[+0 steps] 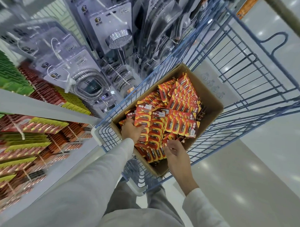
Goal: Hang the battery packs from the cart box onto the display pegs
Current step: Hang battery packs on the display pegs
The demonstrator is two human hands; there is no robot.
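battery packs are filling the box, and we are gathering them: our left hand is gripping a small stack at the near corner, our right hand is curling loosely over others, grip unclear. the cart is holding the box; next, we judge, is calling for lifting the stack toward the display pegs.

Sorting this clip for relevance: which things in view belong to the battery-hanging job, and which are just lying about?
Job: battery packs, cardboard box, cart, display, left hand, right hand.
Lying about: packaged shower heads, shower hose.
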